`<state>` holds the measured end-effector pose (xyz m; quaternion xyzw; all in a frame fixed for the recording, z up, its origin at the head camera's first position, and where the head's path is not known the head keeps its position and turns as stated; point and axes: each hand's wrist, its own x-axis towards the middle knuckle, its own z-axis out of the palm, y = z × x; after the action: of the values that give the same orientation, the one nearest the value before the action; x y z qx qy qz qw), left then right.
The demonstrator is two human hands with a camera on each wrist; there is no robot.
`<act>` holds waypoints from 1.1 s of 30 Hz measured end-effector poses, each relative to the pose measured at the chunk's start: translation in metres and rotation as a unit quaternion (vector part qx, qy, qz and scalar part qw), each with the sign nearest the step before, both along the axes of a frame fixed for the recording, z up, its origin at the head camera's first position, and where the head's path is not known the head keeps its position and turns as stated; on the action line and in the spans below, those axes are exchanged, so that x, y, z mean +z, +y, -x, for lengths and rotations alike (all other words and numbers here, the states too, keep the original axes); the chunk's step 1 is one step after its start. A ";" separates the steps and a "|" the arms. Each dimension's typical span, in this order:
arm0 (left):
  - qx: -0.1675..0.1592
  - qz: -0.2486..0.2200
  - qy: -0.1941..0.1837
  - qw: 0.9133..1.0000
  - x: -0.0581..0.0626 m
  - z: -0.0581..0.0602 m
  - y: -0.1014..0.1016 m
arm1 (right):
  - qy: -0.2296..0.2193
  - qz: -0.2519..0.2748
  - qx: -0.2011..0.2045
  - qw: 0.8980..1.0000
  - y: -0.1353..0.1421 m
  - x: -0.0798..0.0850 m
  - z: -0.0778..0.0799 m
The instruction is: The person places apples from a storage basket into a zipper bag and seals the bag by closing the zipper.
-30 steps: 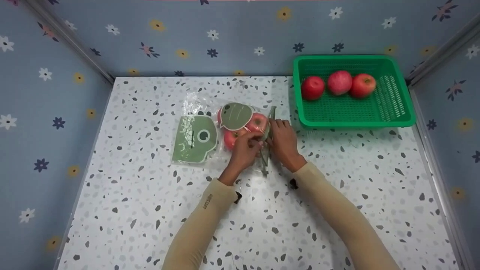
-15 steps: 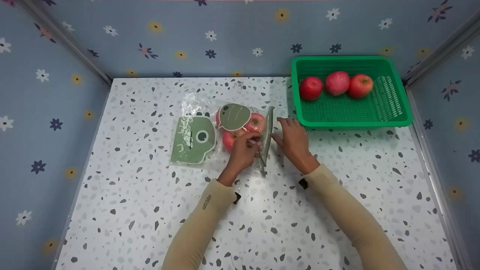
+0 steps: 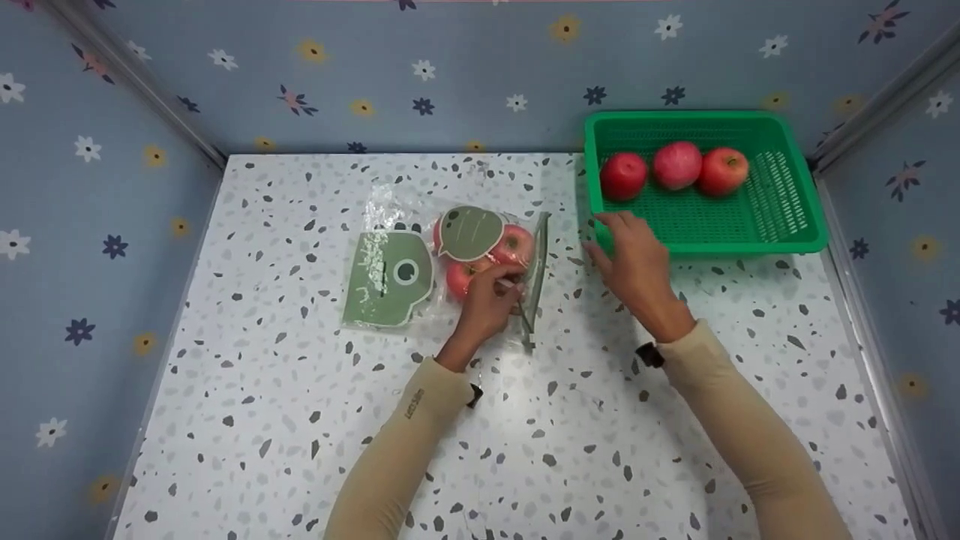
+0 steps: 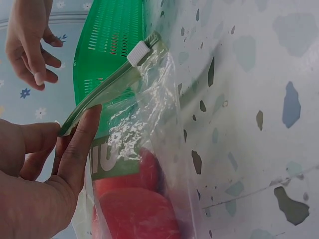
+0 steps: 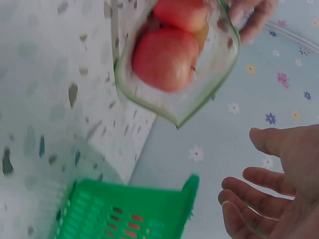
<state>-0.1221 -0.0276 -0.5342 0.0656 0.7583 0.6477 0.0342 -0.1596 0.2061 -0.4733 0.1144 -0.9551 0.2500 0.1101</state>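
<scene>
A clear zip bag (image 3: 390, 277) with a green cartoon print lies on the table, its mouth to the right. Several red apples (image 3: 514, 244) are inside it. My left hand (image 3: 486, 304) pinches the bag's zip edge between thumb and fingers; in the left wrist view a white slider (image 4: 138, 53) sits at one end of the zip. The right wrist view shows the mouth spread apart, with apples (image 5: 167, 59) behind it. My right hand (image 3: 639, 266) holds nothing, fingers loosely bent, over the near left corner of the green basket (image 3: 712, 248).
Three red apples (image 3: 678, 165) sit in the back part of the basket, at the table's back right. Flowered panels (image 3: 450, 75) wall the speckled table (image 3: 300, 420) at the back and both sides.
My right hand has let go of the bag's mouth and moved right to the basket's near left corner. The left hand stays on the bag, which keeps its place.
</scene>
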 end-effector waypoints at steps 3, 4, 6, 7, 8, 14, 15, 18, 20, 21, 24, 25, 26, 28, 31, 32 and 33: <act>0.000 0.001 0.005 1.000 -0.001 0.000 0.000 | 0.007 0.004 -0.014 1.000 0.014 0.005 0.007; 0.000 0.001 0.007 1.000 -0.001 0.000 0.000 | 0.008 0.004 -0.018 1.000 0.018 0.007 0.009; 0.001 0.006 0.010 1.000 -0.001 -0.001 0.000 | 0.007 0.000 -0.026 1.000 0.027 0.008 0.014; 0.002 0.008 0.012 1.000 -0.002 -0.001 0.000 | 0.005 -0.002 -0.030 1.000 0.031 0.009 0.016; 0.003 0.009 0.012 1.000 -0.001 -0.001 0.000 | 0.003 -0.005 -0.034 0.999 0.035 0.009 0.019; -0.002 0.000 -0.015 1.000 -0.001 0.000 0.000 | -0.017 -0.019 -0.051 0.998 0.054 0.011 0.030; -0.003 -0.004 -0.022 1.000 -0.001 0.000 0.000 | -0.019 -0.022 -0.051 0.998 0.057 0.011 0.032; -0.004 -0.010 -0.034 0.999 -0.001 0.000 0.000 | -0.023 -0.030 -0.051 0.998 0.064 0.012 0.035; -0.003 -0.008 -0.033 0.999 -0.001 0.000 0.000 | -0.028 -0.034 -0.050 0.998 0.067 0.013 0.038; -0.003 -0.008 -0.033 0.999 -0.001 0.000 0.000 | -0.031 -0.036 -0.050 0.998 0.069 0.013 0.040; -0.003 0.000 -0.029 1.000 -0.002 0.001 0.000 | -0.041 -0.044 -0.053 0.997 0.073 0.016 0.044; -0.003 0.002 -0.027 1.000 -0.002 0.001 0.000 | -0.044 -0.045 -0.054 0.997 0.074 0.017 0.045; -0.003 0.003 -0.026 1.000 -0.002 0.001 0.000 | -0.045 -0.047 -0.054 0.996 0.075 0.018 0.047; -0.002 0.008 -0.024 1.000 -0.002 0.001 -0.001 | -0.046 -0.048 -0.054 0.996 0.077 0.019 0.049; -0.001 0.010 -0.024 1.000 -0.002 0.001 -0.001 | -0.049 -0.051 -0.051 0.996 0.079 0.020 0.054; 0.000 0.010 -0.026 1.000 -0.002 0.000 -0.001 | -0.051 -0.053 -0.050 0.996 0.080 0.020 0.056; 0.000 0.009 -0.028 1.000 -0.002 0.000 -0.001 | -0.055 -0.056 -0.050 0.996 0.081 0.020 0.058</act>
<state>-0.1221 -0.0288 -0.5365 0.0472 0.7629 0.6424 0.0556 -0.2172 0.2870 -0.4531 0.0586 -0.9768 0.1958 0.0635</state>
